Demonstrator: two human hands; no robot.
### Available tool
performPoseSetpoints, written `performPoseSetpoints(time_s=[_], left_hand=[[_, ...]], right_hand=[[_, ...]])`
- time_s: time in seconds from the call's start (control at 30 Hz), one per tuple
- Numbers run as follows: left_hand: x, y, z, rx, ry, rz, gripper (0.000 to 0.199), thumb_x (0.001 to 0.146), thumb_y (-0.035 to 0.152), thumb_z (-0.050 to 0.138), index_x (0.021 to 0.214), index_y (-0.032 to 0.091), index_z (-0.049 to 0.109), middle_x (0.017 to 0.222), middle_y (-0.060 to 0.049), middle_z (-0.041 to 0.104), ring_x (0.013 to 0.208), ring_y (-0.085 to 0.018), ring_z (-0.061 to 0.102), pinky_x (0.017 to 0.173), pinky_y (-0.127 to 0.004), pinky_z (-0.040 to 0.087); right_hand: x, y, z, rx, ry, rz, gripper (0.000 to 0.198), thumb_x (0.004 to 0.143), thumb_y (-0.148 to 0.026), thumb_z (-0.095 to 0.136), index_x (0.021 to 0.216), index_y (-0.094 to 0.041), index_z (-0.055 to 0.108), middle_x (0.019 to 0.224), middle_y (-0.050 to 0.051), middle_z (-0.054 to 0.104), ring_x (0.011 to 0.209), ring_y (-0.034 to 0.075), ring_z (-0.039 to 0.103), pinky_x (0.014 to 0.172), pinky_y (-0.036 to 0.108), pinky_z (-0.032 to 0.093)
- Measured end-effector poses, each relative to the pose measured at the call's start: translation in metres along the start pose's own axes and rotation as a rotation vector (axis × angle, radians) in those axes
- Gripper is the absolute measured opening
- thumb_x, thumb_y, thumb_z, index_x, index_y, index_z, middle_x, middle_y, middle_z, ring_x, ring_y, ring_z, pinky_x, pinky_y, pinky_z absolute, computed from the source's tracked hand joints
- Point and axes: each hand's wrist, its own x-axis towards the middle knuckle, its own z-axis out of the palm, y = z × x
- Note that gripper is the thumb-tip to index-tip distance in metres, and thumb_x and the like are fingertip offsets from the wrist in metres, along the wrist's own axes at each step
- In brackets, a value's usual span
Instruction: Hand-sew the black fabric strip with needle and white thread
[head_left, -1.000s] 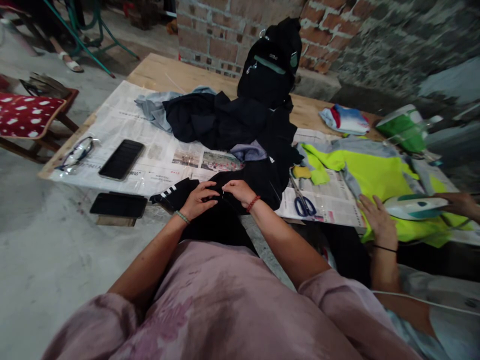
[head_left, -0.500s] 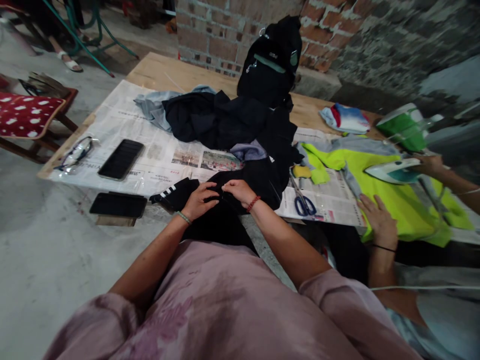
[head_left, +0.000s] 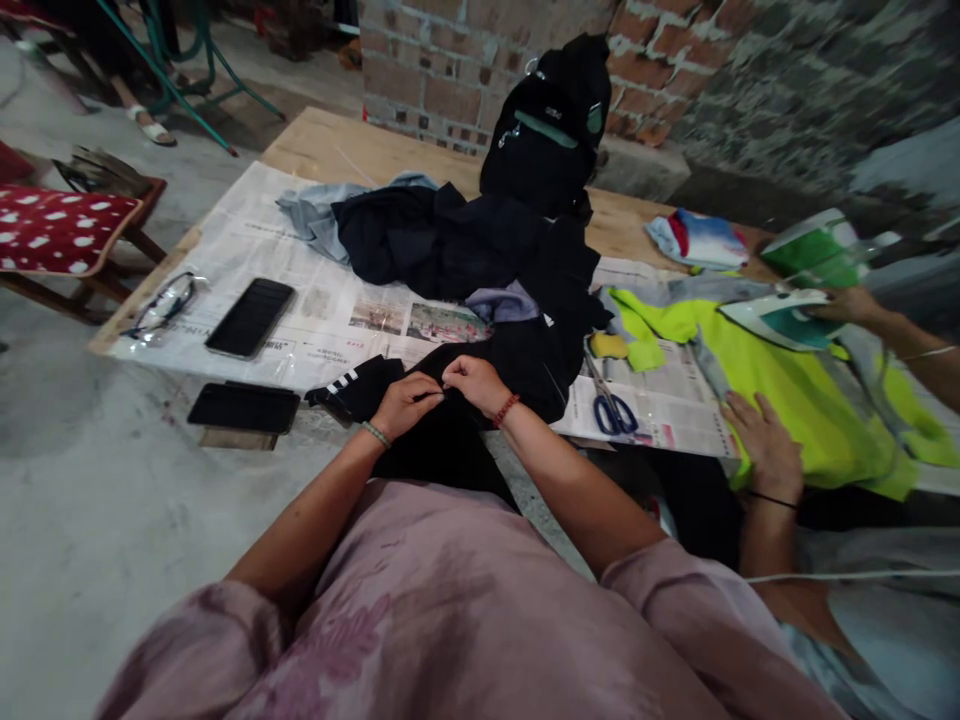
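My left hand (head_left: 409, 402), wearing a beaded bracelet, is closed with its fingertips pinched at the black garment (head_left: 517, 355). This garment has white stripes at its left end and lies over the table's front edge and my lap. Close beside it, my right hand (head_left: 478, 386), with a red bracelet, is closed in a pinch just above the cloth. Whatever lies between its fingertips is too small to make out. The fingertips of both hands nearly meet. To the right lie blue-handled scissors (head_left: 613, 408) and a yellow sponge-like block (head_left: 609, 346).
A co-worker's hand (head_left: 844, 305) holds an iron (head_left: 780, 318) on a yellow-green garment (head_left: 780, 400); their other hand (head_left: 765, 445) presses it flat. Dark clothes (head_left: 450, 235) and a black backpack (head_left: 544, 140) lie beyond. Two phones, one on the newspaper (head_left: 250, 316), one at the edge (head_left: 244, 408), are left.
My left hand's fingers have closed from a looser curl into a pinch, nearer my right fingertips. The co-worker's iron has slid slightly left and away on the garment.
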Motion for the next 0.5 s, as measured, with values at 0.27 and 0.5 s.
performPoseSetpoints(time_s=[0.27,0.5], left_hand=[[0.0,0.0,0.0,-0.03,0.036,-0.012,0.013,0.079,0.026,0.059,0.075,0.015,0.065,0.08,-0.005,0.062,0.076,-0.012,0.06,0.071,-0.026,0.05],[0.003,0.001,0.003,0.01,0.074,-0.04,0.012,0.08,0.025,0.057,0.075,0.016,0.065,0.081,-0.004,0.059,0.078,-0.012,0.057,0.072,-0.026,0.048]], right_hand=[[0.01,-0.002,0.002,0.298,0.083,0.175,0.003,0.064,-0.014,0.057,0.062,-0.014,0.054,0.053,-0.003,0.057,0.053,0.007,0.054,0.058,0.019,0.042],[0.006,-0.002,0.009,0.065,0.098,0.085,0.002,0.062,-0.014,0.057,0.059,-0.015,0.057,0.056,-0.003,0.059,0.055,0.008,0.052,0.058,0.02,0.04]])
